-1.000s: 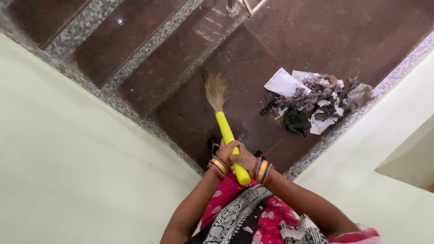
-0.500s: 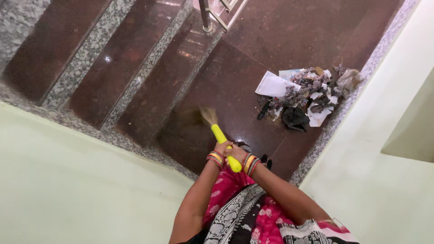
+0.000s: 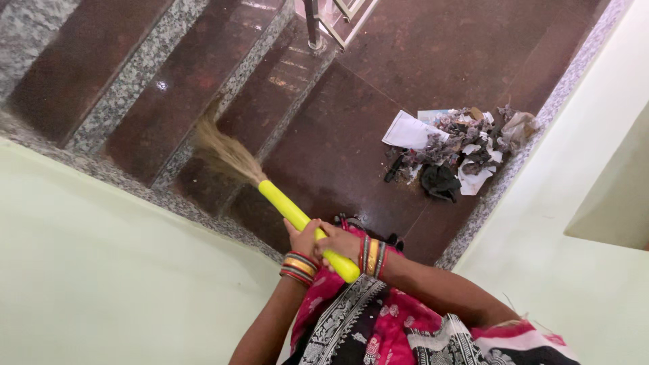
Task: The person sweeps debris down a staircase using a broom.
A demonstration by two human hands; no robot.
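Grass broom [image 3: 270, 192] with a yellow handle is gripped by both hands — left hand [image 3: 303, 238] and right hand [image 3: 340, 243] are closed round the handle's lower end. Bristles (blurred) are spread over the granite step edge [image 3: 177, 161]. Litter pile [image 3: 460, 145] lies well apart on the landing floor [image 3: 338, 142] — by the wall [image 3: 581, 223].

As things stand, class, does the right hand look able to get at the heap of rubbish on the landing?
Probably not: the right hand grips the yellow broom handle, and the rubbish heap lies well beyond it across bare floor.
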